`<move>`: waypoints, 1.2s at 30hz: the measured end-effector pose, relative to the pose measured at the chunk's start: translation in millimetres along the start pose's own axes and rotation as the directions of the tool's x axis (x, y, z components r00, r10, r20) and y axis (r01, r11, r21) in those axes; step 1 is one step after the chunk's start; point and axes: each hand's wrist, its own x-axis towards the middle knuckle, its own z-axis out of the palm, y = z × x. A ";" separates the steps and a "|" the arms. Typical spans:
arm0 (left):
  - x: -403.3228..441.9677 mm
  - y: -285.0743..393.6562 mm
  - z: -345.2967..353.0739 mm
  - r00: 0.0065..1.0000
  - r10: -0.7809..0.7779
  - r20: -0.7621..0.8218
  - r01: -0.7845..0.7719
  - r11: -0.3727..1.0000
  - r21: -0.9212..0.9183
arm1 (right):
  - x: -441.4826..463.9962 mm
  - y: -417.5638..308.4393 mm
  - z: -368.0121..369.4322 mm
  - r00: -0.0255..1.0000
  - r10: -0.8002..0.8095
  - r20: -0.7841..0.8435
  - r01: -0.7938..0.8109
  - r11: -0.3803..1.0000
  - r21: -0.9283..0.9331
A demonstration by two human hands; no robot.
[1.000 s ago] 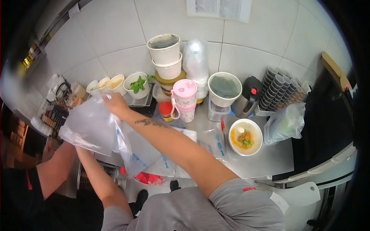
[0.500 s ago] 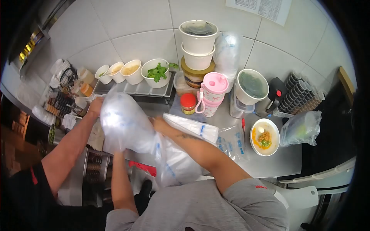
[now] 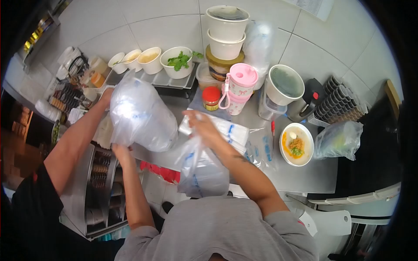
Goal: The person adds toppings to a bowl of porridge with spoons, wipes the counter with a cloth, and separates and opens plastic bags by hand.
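Observation:
My left hand (image 3: pixel 123 152) is closed on the lower left edge of a large, puffed-out clear plastic bag (image 3: pixel 143 115) with faint blue print. My right hand (image 3: pixel 203 127) grips the gathered top of a second translucent plastic bag (image 3: pixel 203 172), which hangs in front of my shirt; what is inside is not clear. Just under and behind my right hand lies a stack of flat white plastic bags (image 3: pixel 233 132) with blue marks. A co-worker's hand (image 3: pixel 107 96) is at the left of the large bag, its fingers partly hidden.
White tubs, one of leafy greens (image 3: pixel 177 63), line a metal rack (image 3: pixel 148 82). A pink tumbler (image 3: pixel 241 82), red-lidded jar (image 3: pixel 212 98) and stacked tubs (image 3: pixel 225 41) stand behind. At right are a bowl of porridge (image 3: pixel 297 143), a tied bag (image 3: pixel 339 140) and stacked lids (image 3: pixel 337 102).
My right hand has risen, lifting the second bag's top away from the large bag. My left hand has shifted left and up with the large bag's edge. The view has tilted slightly.

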 end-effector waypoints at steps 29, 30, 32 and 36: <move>-220.3 80.1 84.7 0.499 0.693 0.520 -0.750 0.647 -0.142 | -131.2 -44.4 -24.1 0.977 -0.149 0.154 0.078 0.917 0.391; -217.6 84.8 79.4 0.579 0.633 0.514 -0.676 0.725 -0.131 | -129.4 -44.8 -22.1 0.972 -0.140 0.187 0.057 0.918 0.392; -209.8 94.9 65.4 0.718 0.491 0.494 -0.504 0.856 -0.118 | -131.3 -36.4 -22.1 0.969 -0.099 0.228 0.005 0.925 0.381; -162.8 134.0 28.5 0.885 0.210 0.415 -0.060 0.936 -0.346 | -97.0 -4.0 -58.6 0.695 -0.183 0.695 -0.241 0.852 0.465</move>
